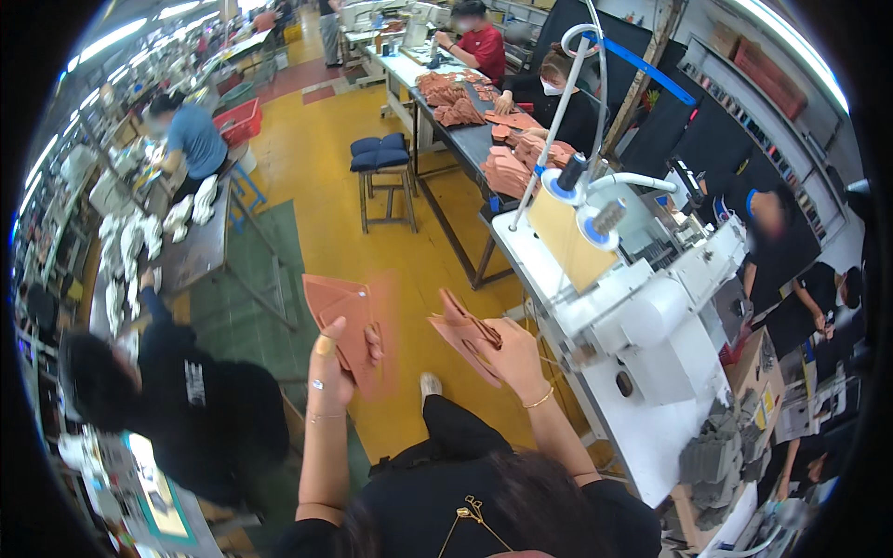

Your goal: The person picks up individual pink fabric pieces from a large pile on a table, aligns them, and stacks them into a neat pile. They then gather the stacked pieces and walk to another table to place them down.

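Note:
Flat terracotta-coloured cut pieces [337,305], of leather or cloth, stand up in my left hand [331,370], whose thumb presses on their near face while the fingers reach around the other edge. A second bunch of terracotta pieces [458,327] is gripped in my right hand [521,361], its edges fanned slightly apart. Both hands are raised in front of me over the yellow floor, apart from each other. The edges of the left bunch are smeared by motion. How many pieces each hand has cannot be told.
A white sewing machine [651,312] with thread cones [600,226] stands on a white table to my right. Beyond it, a dark table [465,139] bears terracotta piles [516,170]. A cushioned stool [381,167] stands ahead. Close on my left, a person in black [209,409] works.

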Demonstrator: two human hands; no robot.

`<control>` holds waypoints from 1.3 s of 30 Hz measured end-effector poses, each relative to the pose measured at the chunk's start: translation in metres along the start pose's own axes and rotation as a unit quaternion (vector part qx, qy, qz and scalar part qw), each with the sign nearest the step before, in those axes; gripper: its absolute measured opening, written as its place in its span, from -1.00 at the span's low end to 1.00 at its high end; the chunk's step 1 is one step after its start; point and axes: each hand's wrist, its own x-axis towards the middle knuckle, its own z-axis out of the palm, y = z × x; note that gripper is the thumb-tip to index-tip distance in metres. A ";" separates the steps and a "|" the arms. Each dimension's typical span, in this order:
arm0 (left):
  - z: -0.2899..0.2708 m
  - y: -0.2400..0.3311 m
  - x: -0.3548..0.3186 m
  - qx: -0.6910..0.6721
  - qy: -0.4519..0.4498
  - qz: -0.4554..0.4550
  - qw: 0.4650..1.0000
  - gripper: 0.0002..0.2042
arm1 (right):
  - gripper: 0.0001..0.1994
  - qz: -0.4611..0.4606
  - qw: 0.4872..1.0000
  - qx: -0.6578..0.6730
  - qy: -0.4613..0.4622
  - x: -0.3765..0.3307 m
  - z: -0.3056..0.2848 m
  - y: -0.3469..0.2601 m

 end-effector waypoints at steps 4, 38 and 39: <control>-0.012 0.016 0.127 -0.005 -0.017 -0.024 1.000 -0.64 | -0.80 0.086 0.994 -0.039 -0.046 0.119 0.058 0.053; 0.112 0.123 0.936 0.109 -0.189 -0.248 0.944 -0.67 | -0.69 0.400 0.853 -0.126 0.311 0.823 0.160 0.383; 0.117 0.123 0.946 0.117 -0.183 -0.238 0.946 -0.67 | -0.69 0.410 0.846 -0.150 0.307 0.835 0.157 0.390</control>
